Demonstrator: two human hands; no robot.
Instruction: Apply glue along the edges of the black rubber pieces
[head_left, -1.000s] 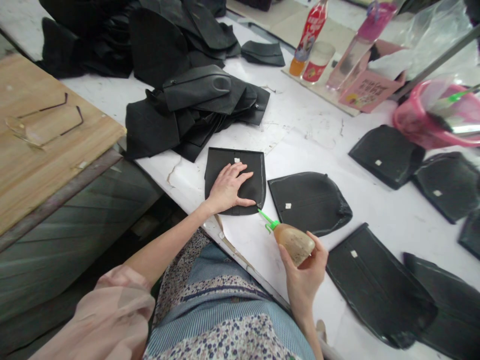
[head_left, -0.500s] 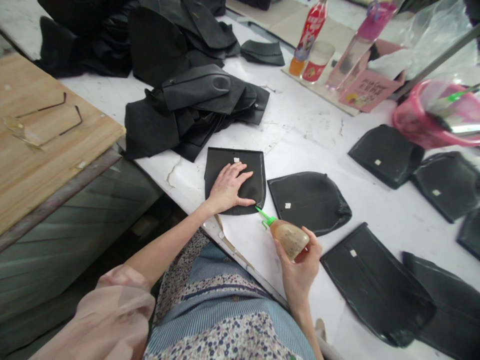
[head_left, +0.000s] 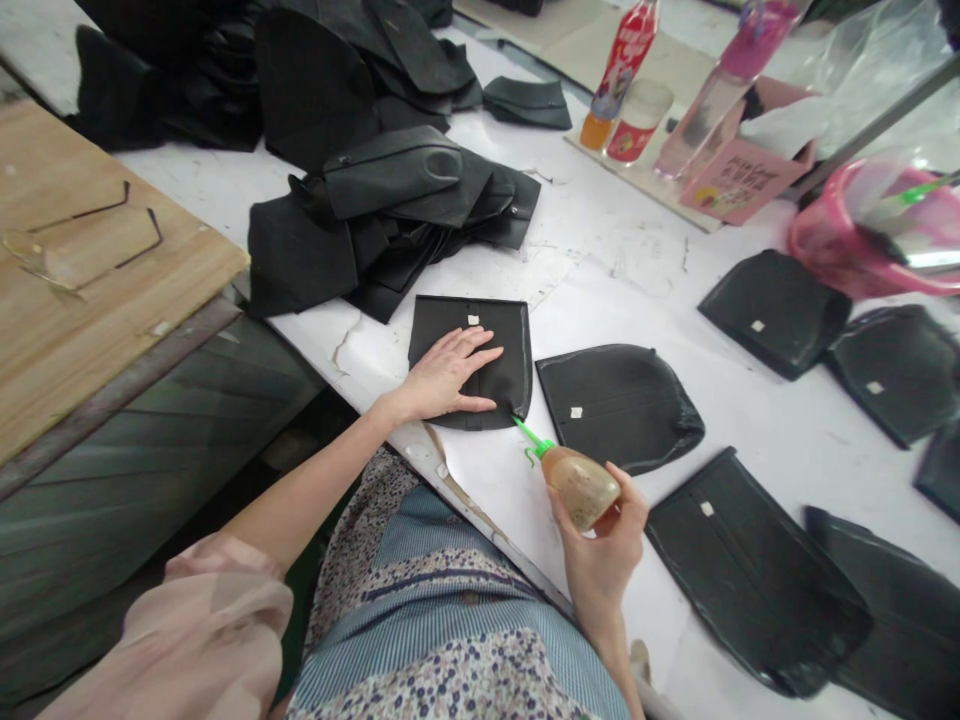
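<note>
My left hand (head_left: 448, 377) lies spread on a flat black leather-like piece (head_left: 499, 345) with one rounded end, near the table's front edge. A small white tag shows near that piece's straight far edge. In my right hand (head_left: 606, 545) is a squeeze bottle (head_left: 579, 487) of cloudy amber liquid. Its thin green nozzle (head_left: 531, 433) points at the piece's lower right corner, where the tip meets or nearly meets the edge. A shiny line runs along the right border. Just to the right lies another black piece (head_left: 619, 405) with glossy edges.
Several black pieces (head_left: 757, 570) are spread at the right. A heap of black pieces (head_left: 420, 200) lies behind. Drink bottles (head_left: 626, 60), a pink box (head_left: 750, 180) and a pink basket (head_left: 847, 240) stand at the back right. Glasses (head_left: 97, 240) rest on a wooden board (head_left: 180, 265) at the left.
My left hand has slid slightly left and its thumb has drawn away from the nozzle tip. The bottle in my right hand has hardly moved.
</note>
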